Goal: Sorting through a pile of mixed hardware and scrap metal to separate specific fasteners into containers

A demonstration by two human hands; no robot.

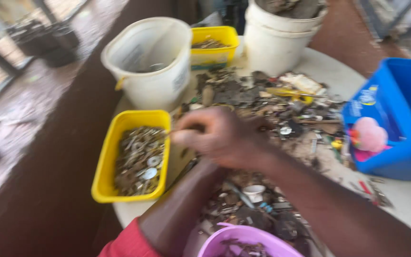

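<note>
Beside yellow tray: right hand pinching small piece (blurred).

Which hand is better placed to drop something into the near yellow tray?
Right, probably. The right hand hangs at the yellow tray rim, fingertips toward it; blur hides what they hold. The left hand is hidden beneath it; only the left forearm shows.

round white table | yellow tubs, white buckets, blue bin, scrap hardware heap
</note>
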